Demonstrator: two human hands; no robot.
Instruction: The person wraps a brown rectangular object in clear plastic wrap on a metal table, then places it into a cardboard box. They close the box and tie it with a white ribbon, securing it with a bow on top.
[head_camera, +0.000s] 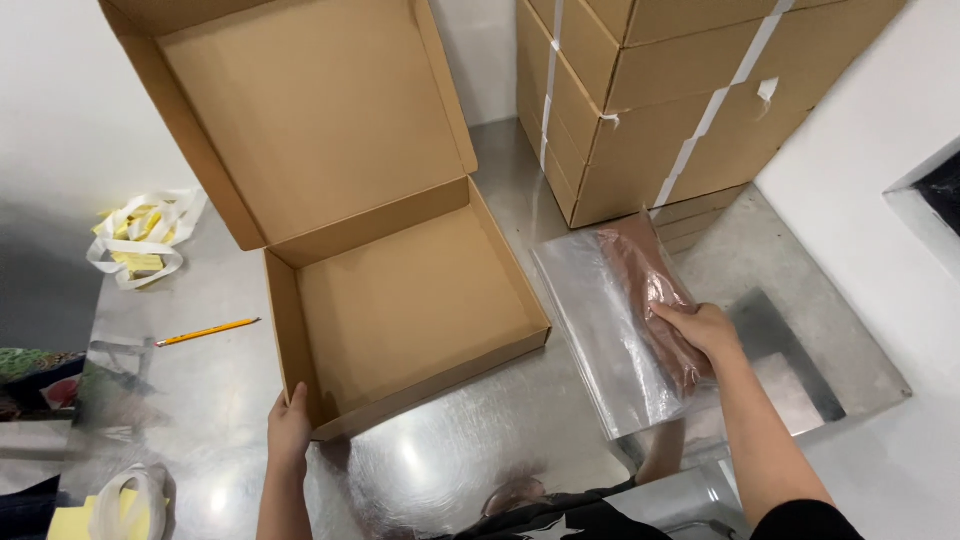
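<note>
The left hand comes up from the near edge with a straight forearm and rests against the near left corner of the open, shallow brown cardboard box. The fingers lie flat on the outer wall and the thumb points up, so the hand is mostly open and only touches the corner. The box is empty and its lid stands up on the far side.

The right hand reaches forward on the right. Its fingers are curled and closed around the near end of a reddish-brown item sealed in a clear plastic bag. The bag lies flat, just to the right of the box, and does not touch it.

All this lies on a shiny metal table. A yellow pencil lies to the left of the box, and white straps with yellow paper are farther left. Strapped brown cardboard cartons are stacked at the far right, against a white wall.
</note>
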